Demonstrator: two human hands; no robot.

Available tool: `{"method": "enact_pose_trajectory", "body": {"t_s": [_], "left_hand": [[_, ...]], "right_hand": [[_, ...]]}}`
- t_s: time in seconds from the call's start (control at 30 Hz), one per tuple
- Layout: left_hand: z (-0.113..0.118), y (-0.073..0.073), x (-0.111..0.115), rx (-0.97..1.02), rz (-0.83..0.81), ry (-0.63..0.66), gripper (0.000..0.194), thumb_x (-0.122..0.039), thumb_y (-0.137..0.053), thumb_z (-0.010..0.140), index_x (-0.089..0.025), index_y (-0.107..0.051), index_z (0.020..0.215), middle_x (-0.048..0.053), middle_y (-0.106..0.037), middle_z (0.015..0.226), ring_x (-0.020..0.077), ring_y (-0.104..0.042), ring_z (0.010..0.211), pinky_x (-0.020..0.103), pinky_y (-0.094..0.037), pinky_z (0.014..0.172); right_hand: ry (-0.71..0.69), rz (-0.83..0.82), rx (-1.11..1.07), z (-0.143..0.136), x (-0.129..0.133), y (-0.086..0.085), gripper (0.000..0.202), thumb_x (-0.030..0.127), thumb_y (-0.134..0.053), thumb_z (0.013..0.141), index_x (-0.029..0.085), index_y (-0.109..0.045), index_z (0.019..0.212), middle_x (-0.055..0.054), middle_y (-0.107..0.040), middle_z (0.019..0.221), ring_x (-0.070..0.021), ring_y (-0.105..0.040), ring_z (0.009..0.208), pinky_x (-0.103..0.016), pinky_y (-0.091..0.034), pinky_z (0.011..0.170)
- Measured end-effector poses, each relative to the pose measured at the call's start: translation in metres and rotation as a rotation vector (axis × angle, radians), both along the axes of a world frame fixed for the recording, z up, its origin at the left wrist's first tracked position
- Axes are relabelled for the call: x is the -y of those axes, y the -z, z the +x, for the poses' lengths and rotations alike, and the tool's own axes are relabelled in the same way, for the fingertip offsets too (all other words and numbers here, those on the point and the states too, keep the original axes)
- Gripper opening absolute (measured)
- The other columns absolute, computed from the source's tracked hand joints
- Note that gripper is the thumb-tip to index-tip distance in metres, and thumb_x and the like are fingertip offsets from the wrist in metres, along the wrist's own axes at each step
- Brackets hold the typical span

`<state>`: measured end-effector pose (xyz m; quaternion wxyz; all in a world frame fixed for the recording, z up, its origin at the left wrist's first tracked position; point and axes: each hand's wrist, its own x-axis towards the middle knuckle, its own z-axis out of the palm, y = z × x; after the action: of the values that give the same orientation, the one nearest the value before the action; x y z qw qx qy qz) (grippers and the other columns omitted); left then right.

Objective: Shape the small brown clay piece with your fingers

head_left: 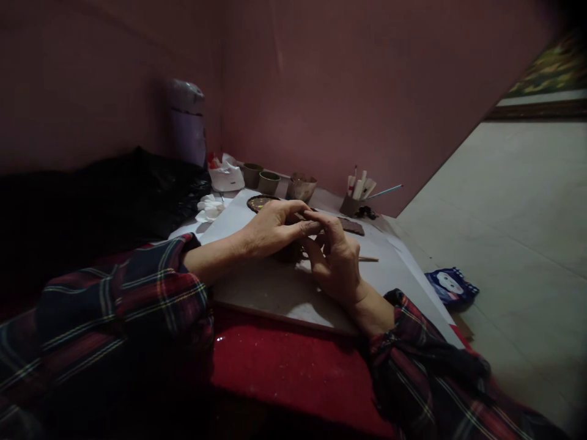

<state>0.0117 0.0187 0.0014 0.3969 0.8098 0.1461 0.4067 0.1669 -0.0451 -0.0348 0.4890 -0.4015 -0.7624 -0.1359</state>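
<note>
My left hand (275, 229) reaches over the middle of the white board (270, 290), its fingers bent and brought together. My right hand (337, 260) meets it from the right, fingers curled, the fingertips of both hands touching. Whatever lies between the fingertips is hidden. Under my hands sits a dark brown lump (288, 252), mostly covered, perhaps clay. A thin wooden stick (369, 259) pokes out to the right behind my right hand. Behind that hand lies a flat brown slab (353, 226). A round dark dish with yellow specks (262, 202) is just beyond my left hand.
Two cups (269, 183) and a stained clear container (301, 187) line the back. A holder with pens and brushes (351, 205) stands back right. Crumpled tissue (210, 209), a black plastic bag (151, 189) and a purple flask (188, 131) are left. A blue packet (452, 286) lies right.
</note>
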Motion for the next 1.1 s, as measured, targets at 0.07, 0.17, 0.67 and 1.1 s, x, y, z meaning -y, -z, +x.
{"method": "enact_pose_trajectory", "body": {"t_s": [0.07,0.17,0.67,1.1], "left_hand": [[0.0001,-0.0002,0.0,-0.006,0.008,-0.005,0.028,-0.039,-0.063,0.084,-0.011,-0.066,0.089,0.006,-0.07,0.082,0.0142,-0.063,0.074,0.023,-0.048,0.065],[0.0001,-0.0004,-0.0006,-0.016,0.039,-0.021,0.029,-0.038,-0.063,0.085,-0.011,-0.067,0.09,0.006,-0.07,0.083,0.0141,-0.063,0.075,0.023,-0.047,0.066],[0.0,0.0002,-0.0015,-0.029,0.117,-0.056,0.026,-0.036,-0.061,0.085,-0.011,-0.068,0.088,0.006,-0.069,0.081,0.0147,-0.062,0.076,0.023,-0.048,0.066],[0.0005,-0.0021,-0.0009,-0.065,0.166,-0.099,0.026,-0.034,-0.061,0.084,-0.009,-0.069,0.083,0.003,-0.068,0.074,0.0114,-0.057,0.068,0.022,-0.041,0.061]], "right_hand": [[0.015,-0.011,-0.004,-0.0004,0.0005,-0.0002,0.036,0.021,-0.057,0.092,0.022,-0.051,0.127,-0.009,-0.068,0.126,-0.0179,-0.072,0.096,-0.033,-0.061,0.079],[0.035,-0.024,-0.013,-0.001,0.0008,-0.0004,0.036,0.02,-0.058,0.092,0.022,-0.051,0.127,-0.008,-0.068,0.124,-0.0146,-0.071,0.081,-0.031,-0.06,0.072],[0.007,-0.004,0.002,0.0012,-0.0023,0.0011,0.036,0.019,-0.061,0.09,0.02,-0.053,0.124,-0.009,-0.07,0.118,-0.0134,-0.068,0.074,-0.03,-0.059,0.07],[0.012,-0.014,-0.008,0.0007,-0.0025,0.0011,0.033,0.02,-0.062,0.089,0.02,-0.055,0.121,-0.009,-0.071,0.117,-0.0161,-0.071,0.085,-0.031,-0.059,0.074]]}}
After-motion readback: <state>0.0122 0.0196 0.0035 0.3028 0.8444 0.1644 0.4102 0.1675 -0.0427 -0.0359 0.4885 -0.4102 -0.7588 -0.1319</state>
